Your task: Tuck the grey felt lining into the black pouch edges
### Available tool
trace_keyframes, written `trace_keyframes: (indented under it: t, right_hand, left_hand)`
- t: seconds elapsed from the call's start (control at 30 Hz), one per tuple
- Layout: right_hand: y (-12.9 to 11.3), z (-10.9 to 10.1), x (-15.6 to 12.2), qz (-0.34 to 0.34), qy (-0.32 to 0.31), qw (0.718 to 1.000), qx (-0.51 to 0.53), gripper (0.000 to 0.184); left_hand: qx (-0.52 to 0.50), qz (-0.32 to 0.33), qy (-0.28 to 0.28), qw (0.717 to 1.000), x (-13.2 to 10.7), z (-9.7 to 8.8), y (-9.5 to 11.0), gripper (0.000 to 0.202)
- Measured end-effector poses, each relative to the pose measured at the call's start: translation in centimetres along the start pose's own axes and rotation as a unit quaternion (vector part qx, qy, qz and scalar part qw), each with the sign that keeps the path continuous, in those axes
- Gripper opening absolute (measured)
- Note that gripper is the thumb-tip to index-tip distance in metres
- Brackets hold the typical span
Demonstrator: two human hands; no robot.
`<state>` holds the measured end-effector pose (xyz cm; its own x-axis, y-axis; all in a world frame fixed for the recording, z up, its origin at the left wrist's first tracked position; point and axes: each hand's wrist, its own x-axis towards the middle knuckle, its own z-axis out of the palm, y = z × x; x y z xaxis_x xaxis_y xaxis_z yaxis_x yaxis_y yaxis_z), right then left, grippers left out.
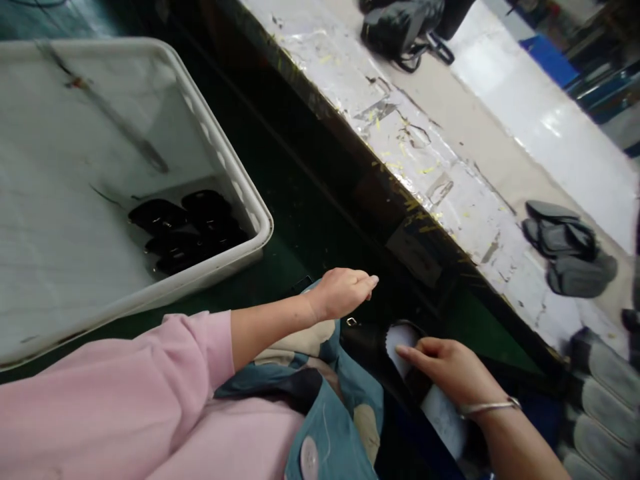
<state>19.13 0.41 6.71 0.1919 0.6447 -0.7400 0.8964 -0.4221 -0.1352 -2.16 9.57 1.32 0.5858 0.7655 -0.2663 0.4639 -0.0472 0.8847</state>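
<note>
**Right hand on a shoe part below the bench edge, left hand loose in the air**

The fingertips of the right hand [447,367] lie on a white, scallop-edged insole piece [400,340] set in a black shoe part [430,393] — the index finger stretches along its rim and the other fingers curl over the dark material, so the hand is grasping the part from above. A thin silver bangle [487,407] circles that wrist. The shoe part sits low in front of the person, just under the edge of the worn, tape-patched grey workbench [400,133].

The left hand [343,292] hovers nearby with fingers gently bent and drawn together, holding nothing that shows. Its bare forearm runs back into a rolled-up pink sleeve [150,380], above a teal patterned apron [325,400] with a round grey button.

Further left stands a large white plastic tub [225,167] on the dark green floor; a small heap of glossy black shoe pieces [187,230] lies in its near corner. On the bench top to the right rests a pile of dark grey soles [570,247], and a row of grey soles [600,393] overlaps at the right edge. A black bag [405,27] lies at the far end of the bench.
</note>
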Motion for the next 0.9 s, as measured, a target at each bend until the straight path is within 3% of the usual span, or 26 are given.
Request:
trace_keyframes:
  t: [0.1, 0.23, 0.4, 0.6, 0.73, 0.9]
  right_hand:
    - [0.2, -0.2, 0.2, 0.023, -0.031, 0.999, -0.013, 0.049]
    - [0.2, -0.5, 0.3, 0.014, -0.043, 0.999, 0.000, 0.043]
    - [-0.9, -1.1, 0.3, 0.032, -0.048, 0.998, -0.017, 0.049]
    - [-1.6, -0.7, 0.2, 0.047, -0.008, 0.998, -0.035, 0.045]
    - [-1.4, 0.0, 0.1, 0.057, 0.014, 0.998, -0.027, 0.051]
    - [-1.4, 0.6, 0.1, 0.060, 0.044, 0.997, -0.006, 0.050]
  left_hand:
    - [0.067, 0.035, -0.023, 0.997, 0.0, -0.1, 1.0, 0.054]
    - [0.144, 0.078, -0.090, 0.982, 0.0, 1.2, 2.9, 0.064]
    - [0.193, 0.123, -0.113, 0.967, 1.8, 2.5, 4.5, 0.036]
    - [0.242, 0.171, -0.159, 0.942, 2.7, 2.9, 4.5, 0.032]
    - [0.298, 0.243, -0.192, 0.903, 2.9, 3.0, 4.3, 0.021]
    - [0.335, 0.279, -0.182, 0.881, 2.5, 3.2, 4.6, 0.018]
